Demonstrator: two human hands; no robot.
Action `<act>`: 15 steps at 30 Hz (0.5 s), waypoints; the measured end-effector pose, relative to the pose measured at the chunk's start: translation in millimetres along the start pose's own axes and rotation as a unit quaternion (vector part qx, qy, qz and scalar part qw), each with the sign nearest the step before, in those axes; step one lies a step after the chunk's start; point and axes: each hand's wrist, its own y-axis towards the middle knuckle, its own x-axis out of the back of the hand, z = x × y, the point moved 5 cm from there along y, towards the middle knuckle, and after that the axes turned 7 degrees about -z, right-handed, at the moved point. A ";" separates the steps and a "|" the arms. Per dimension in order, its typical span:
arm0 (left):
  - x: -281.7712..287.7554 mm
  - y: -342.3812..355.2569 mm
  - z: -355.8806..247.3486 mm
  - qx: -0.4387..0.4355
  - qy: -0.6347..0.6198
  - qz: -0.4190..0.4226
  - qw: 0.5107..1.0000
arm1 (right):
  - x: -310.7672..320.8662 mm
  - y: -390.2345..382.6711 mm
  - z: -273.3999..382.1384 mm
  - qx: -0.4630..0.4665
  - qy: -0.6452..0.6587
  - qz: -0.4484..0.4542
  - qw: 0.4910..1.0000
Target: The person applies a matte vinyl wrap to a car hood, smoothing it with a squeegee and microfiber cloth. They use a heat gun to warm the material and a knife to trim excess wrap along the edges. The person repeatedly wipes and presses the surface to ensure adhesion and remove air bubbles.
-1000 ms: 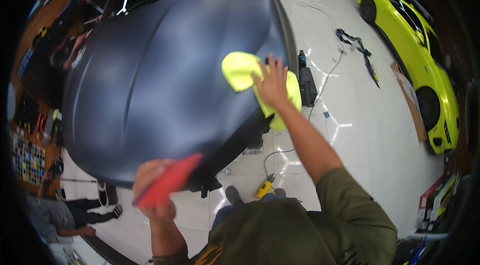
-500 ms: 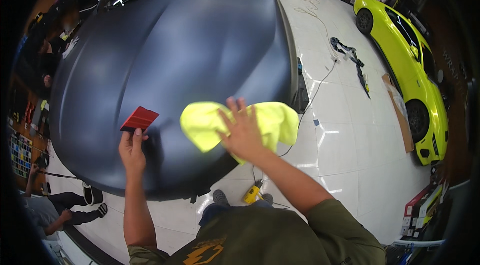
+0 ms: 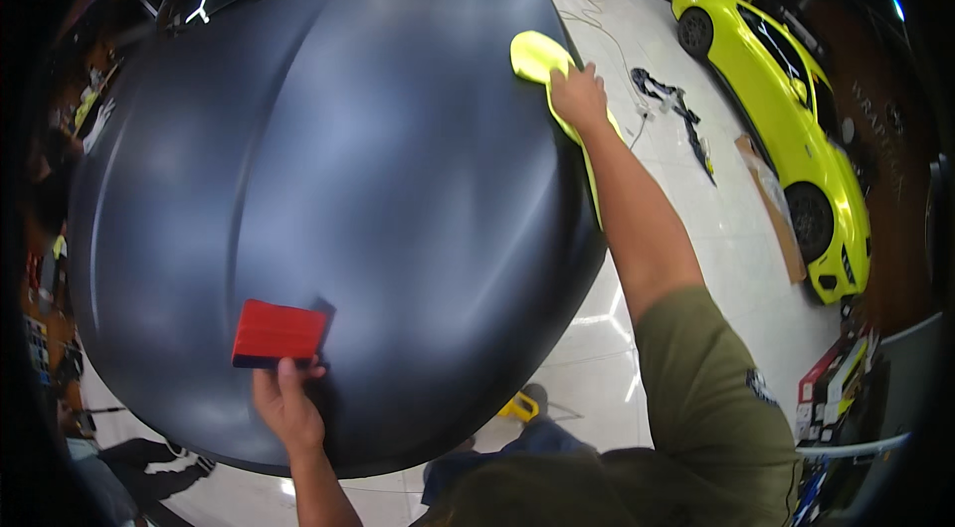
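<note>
My left hand (image 3: 290, 408) pinches a red squeegee (image 3: 279, 330) with a dark edge, held over the near left part of a matte dark grey car hood (image 3: 378, 189). On the far right side of the hood, my right hand (image 3: 580, 97) is closed on a bright yellow microfiber cloth (image 3: 538, 54). Part of the cloth lies on the hood, and the rest hangs along its right edge under my forearm. My right arm is stretched out; the palm side of that hand is hidden.
To the right stands a yellow-green car (image 3: 771, 119), with a cardboard sheet (image 3: 771, 209) beside it. Dark crumpled material (image 3: 676, 109) and cables lie on the tiled floor. A yellow tool (image 3: 519, 407) is near my feet. A gloved hand (image 3: 99, 124) of another person shows at the left.
My right hand has swept the cloth away from me and rightward to the hood's far right edge. The view has shifted; my left hand and squeegee appear lower, with the squeegee turned flatter.
</note>
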 end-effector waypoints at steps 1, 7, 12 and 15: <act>-3.1 -0.5 2.6 0.002 0.009 -0.002 1.000 | -9.8 19.0 -6.5 0.032 -0.089 0.026 0.995; -50.4 23.2 -28.6 -0.032 0.057 0.000 0.998 | 5.5 -88.7 178.2 0.257 0.267 0.086 0.925; -159.9 17.4 -51.7 -0.078 0.085 0.113 0.987 | 130.5 -165.6 151.7 0.213 0.595 0.420 0.651; -242.2 3.4 -41.2 -0.132 0.263 0.262 0.919 | 130.4 -140.2 69.4 0.228 0.532 0.396 0.713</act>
